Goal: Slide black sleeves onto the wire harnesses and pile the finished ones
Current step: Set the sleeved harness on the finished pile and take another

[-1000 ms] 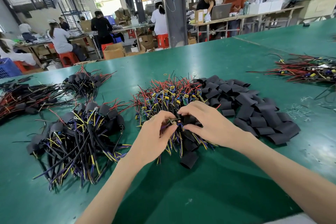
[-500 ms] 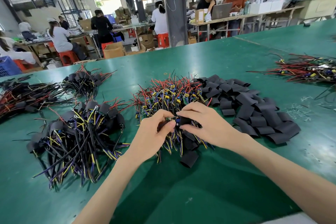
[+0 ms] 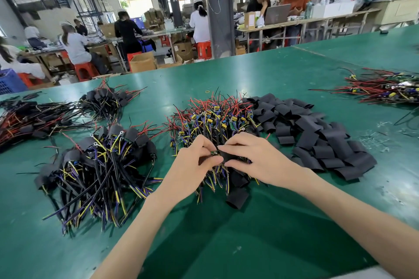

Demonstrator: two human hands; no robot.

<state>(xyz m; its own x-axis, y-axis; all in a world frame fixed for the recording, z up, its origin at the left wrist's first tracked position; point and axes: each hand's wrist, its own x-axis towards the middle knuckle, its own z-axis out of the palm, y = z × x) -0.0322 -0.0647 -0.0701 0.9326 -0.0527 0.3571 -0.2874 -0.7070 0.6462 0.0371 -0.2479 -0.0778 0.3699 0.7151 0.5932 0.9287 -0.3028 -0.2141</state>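
Over the middle of the green table my left hand pinches a wire harness by its small green board. My right hand grips a black sleeve whose mouth meets that board. Both hands hover over a heap of unsleeved harnesses with red, yellow and purple wires. A pile of loose black sleeves lies to the right of it. Sleeved harnesses are piled to the left. One loose sleeve lies near my wrists.
More sleeved bundles lie at the far left, another behind the near pile. A further heap of red-wired harnesses sits at the right edge. People work at benches beyond the table's far edge.
My hands stayed in place while the sleeve in my right hand crept a little toward the board pinched by my left.
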